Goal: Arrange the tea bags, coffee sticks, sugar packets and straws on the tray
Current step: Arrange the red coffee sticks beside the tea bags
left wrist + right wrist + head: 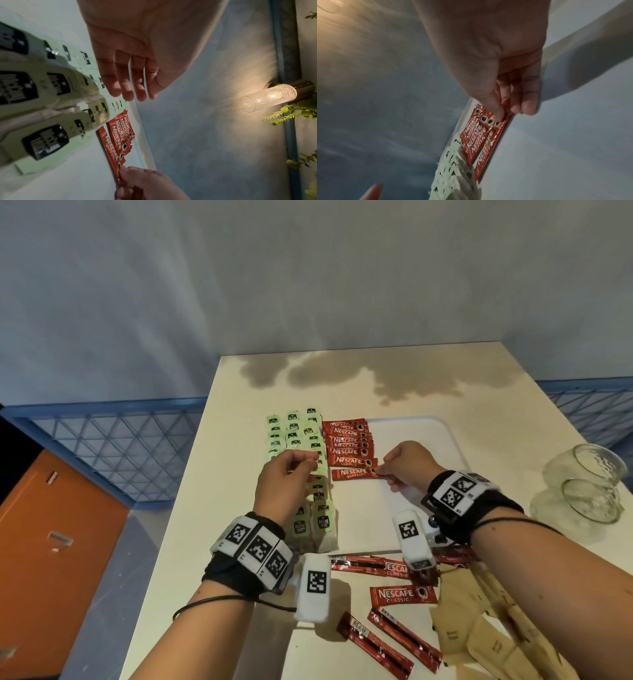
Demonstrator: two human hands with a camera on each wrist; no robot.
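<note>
A white tray (376, 518) lies on the cream table (496, 405). Green tea bags (298, 436) fill its left side in overlapping columns. Beside them lies a row of red coffee sticks (347, 440). My right hand (385, 472) pinches the right end of the nearest coffee stick (356, 473), which lies flat on the tray; the right wrist view shows thumb and fingers on that stick (488, 146). My left hand (301, 467) hovers just above the tea bags (42, 94), fingers relaxed and holding nothing (133, 88).
Loose coffee sticks (400, 594) and brown sugar packets (479, 628) lie on the table in front of the tray. Two glass jars (589, 474) lie on their sides at the right. The table's left edge drops to an orange floor (51, 542).
</note>
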